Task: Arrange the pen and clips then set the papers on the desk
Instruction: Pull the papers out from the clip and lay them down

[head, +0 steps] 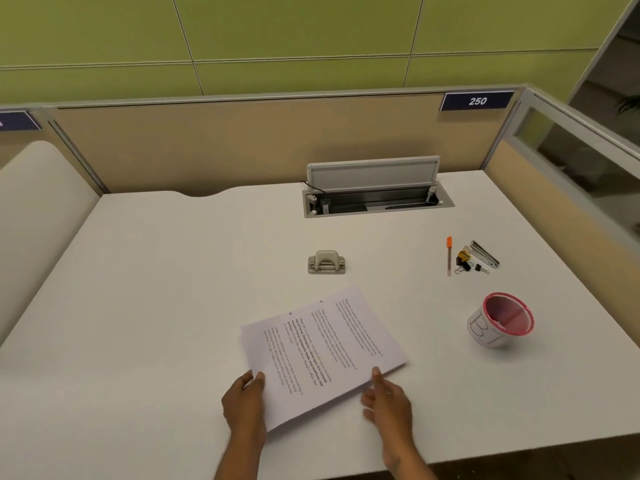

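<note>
A stack of printed papers (pixel 318 355) sits at the near middle of the white desk (pixel 166 278), turned at an angle, with two punched holes along its far edge. My left hand (pixel 244 403) grips the stack's near left edge, thumb on top. My right hand (pixel 388 400) pinches the near right edge, thumb on the top sheet. An orange-capped pen (pixel 449 255) lies at the far right of the desk. Beside it are several small binder clips (pixel 467 263) and a metal clip bar (pixel 485 253).
A grey hole punch (pixel 326 262) stands beyond the papers. A pink mesh cup (pixel 502 320) with a paper label stands at the right. An open cable hatch (pixel 377 195) sits at the back. Partition walls bound the desk at the back and right.
</note>
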Action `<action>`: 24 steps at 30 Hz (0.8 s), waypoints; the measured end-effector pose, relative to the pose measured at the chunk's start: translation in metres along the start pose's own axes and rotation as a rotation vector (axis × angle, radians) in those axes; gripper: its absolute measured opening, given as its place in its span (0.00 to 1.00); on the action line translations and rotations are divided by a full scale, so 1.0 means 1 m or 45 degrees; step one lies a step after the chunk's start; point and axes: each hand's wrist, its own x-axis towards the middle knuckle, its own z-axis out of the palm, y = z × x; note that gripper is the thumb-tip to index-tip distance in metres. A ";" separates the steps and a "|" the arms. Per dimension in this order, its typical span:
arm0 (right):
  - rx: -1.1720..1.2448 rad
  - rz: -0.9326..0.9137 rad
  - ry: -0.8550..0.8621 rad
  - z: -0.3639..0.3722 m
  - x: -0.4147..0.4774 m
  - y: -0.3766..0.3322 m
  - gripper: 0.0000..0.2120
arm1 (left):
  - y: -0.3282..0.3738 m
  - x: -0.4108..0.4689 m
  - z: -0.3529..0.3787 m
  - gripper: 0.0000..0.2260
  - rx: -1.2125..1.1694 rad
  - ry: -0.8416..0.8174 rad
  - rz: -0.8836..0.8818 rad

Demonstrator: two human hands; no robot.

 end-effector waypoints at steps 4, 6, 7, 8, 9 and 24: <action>0.225 0.141 -0.341 0.014 -0.013 0.006 0.14 | -0.016 -0.025 0.001 0.13 -0.070 0.027 -0.029; 0.300 0.130 -0.358 0.018 -0.013 0.008 0.14 | -0.024 -0.038 0.002 0.12 -0.069 0.028 -0.052; 0.298 0.117 -0.341 0.019 -0.013 0.009 0.15 | -0.028 -0.043 0.001 0.12 -0.052 0.024 -0.065; 0.278 0.101 -0.314 0.020 -0.013 0.009 0.15 | -0.033 -0.047 0.000 0.12 -0.039 0.014 -0.081; 0.250 0.085 -0.281 0.019 -0.013 0.010 0.16 | -0.038 -0.051 -0.002 0.12 -0.034 -0.012 -0.101; -0.002 0.102 -0.460 0.004 0.016 -0.020 0.13 | 0.029 0.018 -0.046 0.23 0.267 -0.851 -0.135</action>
